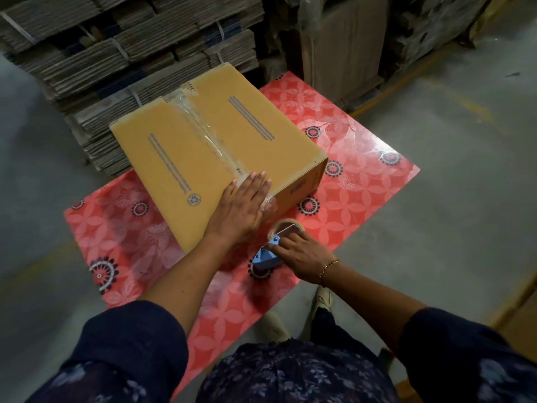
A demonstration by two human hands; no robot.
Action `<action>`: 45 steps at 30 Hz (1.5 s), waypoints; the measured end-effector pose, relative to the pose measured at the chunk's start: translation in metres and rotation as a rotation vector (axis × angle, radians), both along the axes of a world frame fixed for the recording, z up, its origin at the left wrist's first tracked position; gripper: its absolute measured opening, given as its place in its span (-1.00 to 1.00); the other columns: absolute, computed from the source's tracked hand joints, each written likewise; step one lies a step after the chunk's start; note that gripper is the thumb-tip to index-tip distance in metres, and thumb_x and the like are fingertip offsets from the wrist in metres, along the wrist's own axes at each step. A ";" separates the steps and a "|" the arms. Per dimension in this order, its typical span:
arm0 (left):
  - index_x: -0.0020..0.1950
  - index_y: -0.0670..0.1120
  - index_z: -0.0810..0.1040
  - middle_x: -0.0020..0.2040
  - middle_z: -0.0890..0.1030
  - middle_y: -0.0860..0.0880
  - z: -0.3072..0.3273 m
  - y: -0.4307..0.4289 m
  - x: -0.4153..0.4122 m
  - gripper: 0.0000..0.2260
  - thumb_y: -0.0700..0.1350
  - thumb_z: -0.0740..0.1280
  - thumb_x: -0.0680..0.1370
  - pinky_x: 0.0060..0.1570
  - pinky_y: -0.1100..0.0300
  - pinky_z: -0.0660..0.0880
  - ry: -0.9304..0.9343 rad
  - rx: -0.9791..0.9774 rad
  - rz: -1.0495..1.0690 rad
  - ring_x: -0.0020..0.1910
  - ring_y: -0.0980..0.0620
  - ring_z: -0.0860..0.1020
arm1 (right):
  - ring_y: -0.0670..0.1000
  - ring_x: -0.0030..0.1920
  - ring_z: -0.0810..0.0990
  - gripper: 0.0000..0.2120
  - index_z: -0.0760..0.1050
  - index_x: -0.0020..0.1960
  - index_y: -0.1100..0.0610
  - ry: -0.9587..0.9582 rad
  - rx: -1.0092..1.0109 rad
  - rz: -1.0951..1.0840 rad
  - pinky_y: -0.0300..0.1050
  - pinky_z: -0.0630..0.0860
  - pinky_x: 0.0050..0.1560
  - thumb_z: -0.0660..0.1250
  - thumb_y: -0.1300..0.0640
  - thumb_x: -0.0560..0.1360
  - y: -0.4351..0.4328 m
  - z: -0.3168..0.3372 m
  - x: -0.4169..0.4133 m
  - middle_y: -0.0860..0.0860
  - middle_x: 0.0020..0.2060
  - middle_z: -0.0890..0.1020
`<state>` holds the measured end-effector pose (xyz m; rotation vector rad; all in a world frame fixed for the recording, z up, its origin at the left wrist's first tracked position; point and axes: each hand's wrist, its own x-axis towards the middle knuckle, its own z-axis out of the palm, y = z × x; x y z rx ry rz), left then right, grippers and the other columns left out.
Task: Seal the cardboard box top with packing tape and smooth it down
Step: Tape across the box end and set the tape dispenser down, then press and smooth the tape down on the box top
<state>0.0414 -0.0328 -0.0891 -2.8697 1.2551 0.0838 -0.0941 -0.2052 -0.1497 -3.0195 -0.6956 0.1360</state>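
Observation:
A closed brown cardboard box (180, 158) lies on a table with a red flowered cover (363, 181). A strip of clear packing tape (203, 123) runs along the centre seam of the box top, from the far edge down over the near edge. My left hand (241, 205) lies flat, fingers spread, on the near end of that tape at the box's top edge. My right hand (302, 254) grips a blue tape dispenser (266, 257) with its tape roll (286, 229), held low against the box's near side, just above the table.
Bundled stacks of flat cardboard (116, 53) stand behind and left of the table. More wrapped cardboard (343, 45) stands at the back right. Grey concrete floor (465, 199) lies to the right. My feet (319, 303) are at the table's near edge.

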 end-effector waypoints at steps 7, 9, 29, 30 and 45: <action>0.64 -0.03 0.07 0.66 0.09 -0.01 -0.002 -0.001 -0.001 -0.40 0.02 0.01 0.58 0.55 -0.14 0.12 0.000 -0.020 0.004 0.63 0.01 0.10 | 0.13 0.04 0.57 -0.50 0.41 0.40 0.01 -0.035 0.051 -0.087 0.11 0.47 0.15 0.31 0.02 0.46 -0.008 -0.019 -0.011 -0.01 0.01 0.65; 0.65 -0.02 0.06 0.66 0.08 -0.01 -0.003 0.000 -0.001 -0.42 0.02 0.02 0.61 0.55 -0.14 0.12 -0.006 -0.032 0.005 0.63 0.02 0.10 | 0.11 0.03 0.58 -0.62 0.54 0.18 0.00 -0.087 0.159 -0.225 0.09 0.42 0.12 0.28 -0.13 0.43 -0.011 -0.004 -0.014 -0.03 -0.04 0.64; 0.64 -0.05 0.09 0.65 0.15 -0.09 -0.005 0.002 0.000 -0.40 -0.06 0.15 0.60 0.51 -0.18 0.20 -0.091 -0.093 -0.043 0.62 -0.07 0.16 | -0.24 -0.36 0.62 -0.85 0.57 -0.22 0.13 0.403 1.480 -0.962 -0.33 0.50 -0.21 0.45 0.17 0.52 -0.003 0.037 0.061 -0.07 -0.35 0.66; 0.61 -0.05 0.18 0.62 0.23 -0.12 -0.005 0.003 -0.001 -0.44 -0.06 0.19 0.60 0.47 -0.19 0.26 -0.139 -0.125 -0.068 0.59 -0.11 0.22 | -0.24 -0.35 0.62 -0.86 0.58 -0.21 0.14 0.399 1.481 -0.961 -0.33 0.51 -0.20 0.44 0.18 0.52 -0.002 0.036 0.061 -0.07 -0.35 0.67; 0.13 0.01 0.62 0.22 0.33 -0.10 -0.015 0.008 -0.007 -0.81 -0.11 0.35 0.53 0.30 -0.29 0.36 -0.337 -0.216 -0.223 0.30 -0.19 0.40 | -0.04 -0.21 0.61 -0.89 0.60 -0.13 0.17 0.216 1.364 -0.988 0.10 0.61 -0.05 0.45 0.13 0.52 0.011 0.019 0.065 -0.01 -0.26 0.66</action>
